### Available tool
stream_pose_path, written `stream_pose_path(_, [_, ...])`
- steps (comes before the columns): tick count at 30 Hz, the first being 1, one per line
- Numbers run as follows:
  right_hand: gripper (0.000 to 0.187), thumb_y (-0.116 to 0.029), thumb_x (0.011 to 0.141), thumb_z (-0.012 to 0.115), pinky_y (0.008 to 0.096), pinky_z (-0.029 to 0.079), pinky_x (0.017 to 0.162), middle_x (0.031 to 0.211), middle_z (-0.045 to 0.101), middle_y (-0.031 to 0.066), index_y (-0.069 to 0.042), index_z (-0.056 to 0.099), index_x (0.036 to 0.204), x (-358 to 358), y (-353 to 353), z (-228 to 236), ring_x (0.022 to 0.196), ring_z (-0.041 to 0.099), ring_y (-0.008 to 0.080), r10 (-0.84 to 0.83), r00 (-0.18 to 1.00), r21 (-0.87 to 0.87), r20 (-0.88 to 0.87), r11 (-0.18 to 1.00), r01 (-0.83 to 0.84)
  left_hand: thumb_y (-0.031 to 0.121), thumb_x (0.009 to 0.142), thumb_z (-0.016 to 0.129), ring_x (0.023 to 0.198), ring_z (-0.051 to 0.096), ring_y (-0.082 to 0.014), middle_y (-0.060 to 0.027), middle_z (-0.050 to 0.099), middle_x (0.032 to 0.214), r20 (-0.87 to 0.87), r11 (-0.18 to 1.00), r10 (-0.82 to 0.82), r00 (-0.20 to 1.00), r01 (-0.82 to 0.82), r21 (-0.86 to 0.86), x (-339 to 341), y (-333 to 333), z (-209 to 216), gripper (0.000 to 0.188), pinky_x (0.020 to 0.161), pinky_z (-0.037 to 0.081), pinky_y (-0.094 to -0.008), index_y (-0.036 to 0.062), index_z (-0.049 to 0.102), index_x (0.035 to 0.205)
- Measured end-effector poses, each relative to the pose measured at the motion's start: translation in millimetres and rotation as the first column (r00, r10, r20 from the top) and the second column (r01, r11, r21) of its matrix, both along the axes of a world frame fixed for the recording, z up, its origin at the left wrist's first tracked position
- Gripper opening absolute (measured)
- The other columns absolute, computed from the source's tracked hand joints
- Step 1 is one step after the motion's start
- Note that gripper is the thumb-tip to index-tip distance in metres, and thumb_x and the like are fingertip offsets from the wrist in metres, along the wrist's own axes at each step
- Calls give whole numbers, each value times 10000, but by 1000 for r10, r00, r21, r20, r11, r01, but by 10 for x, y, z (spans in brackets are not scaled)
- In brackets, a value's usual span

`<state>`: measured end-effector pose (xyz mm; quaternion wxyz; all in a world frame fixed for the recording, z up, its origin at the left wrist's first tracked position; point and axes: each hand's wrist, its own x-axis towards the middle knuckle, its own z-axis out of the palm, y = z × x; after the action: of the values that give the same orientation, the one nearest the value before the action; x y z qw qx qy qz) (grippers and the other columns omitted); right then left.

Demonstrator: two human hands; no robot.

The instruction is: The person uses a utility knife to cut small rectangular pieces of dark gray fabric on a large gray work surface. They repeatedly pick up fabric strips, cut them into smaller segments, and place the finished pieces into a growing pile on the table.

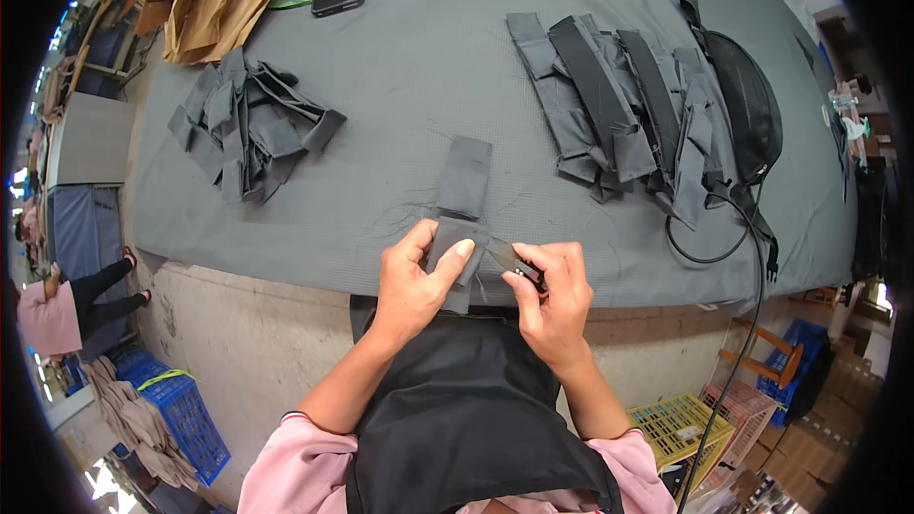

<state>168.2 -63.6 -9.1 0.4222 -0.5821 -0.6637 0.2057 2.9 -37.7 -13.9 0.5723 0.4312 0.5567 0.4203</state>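
At the near edge of the grey-covered table (381, 86), one dark grey fabric strip (450, 246) is under work, w/ a few loose threads (409, 206) lying around on the cover. As I judge, this pc is approx. midway: it is already gripped and the tool is close to its right side, but some thin ends seem to hang there uncut, so it doesn't look finished to me. Other pcs are in two groups: the left pile (233, 128), loosely heaped, and the right pile (595, 86), laid more side by side, next to a black pouch (747, 100). Which group is done and which is waiting, I can't tell; no exact count either, bc the pcs overlap.

Re. the grip: the left hand (411, 278) is clamped on the strip, w/ thumb on top and fingers at its left side, prob. tucked under. The right hand (557, 295) is closed around a small cutting tool (504, 252); whether its blades are apart or together, I can't tell. The strip lies btwn both hands, under the left thumb and just beside the tool's tip; contact w/ the metal is not clear. Beyond the fingers a flat section (464, 176) lies on the table; same strip or separate one, I can't be sure.
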Motion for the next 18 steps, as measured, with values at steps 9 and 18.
stream_pose_path(9, [296,-40,693,735,303,437,536,754,563,57,-54,645,974,-36,111,-49,602,555,197,17,986,174,164,984,-46,131,862,661,642,495,-28,4,601,707,3,1000,0,1000,0,-22,47,-40,30,158,566,420,-205,-2,582,831])
stream_pose_path(18, [239,-28,694,732,308,434,526,733,552,59,-43,657,921,18,102,20,591,551,201,38,996,71,77,996,-44,120,854,672,648,492,-26,11,591,694,-28,1000,-19,999,19,-13,25,-57,-30,158,569,414,-201,-5,582,819])
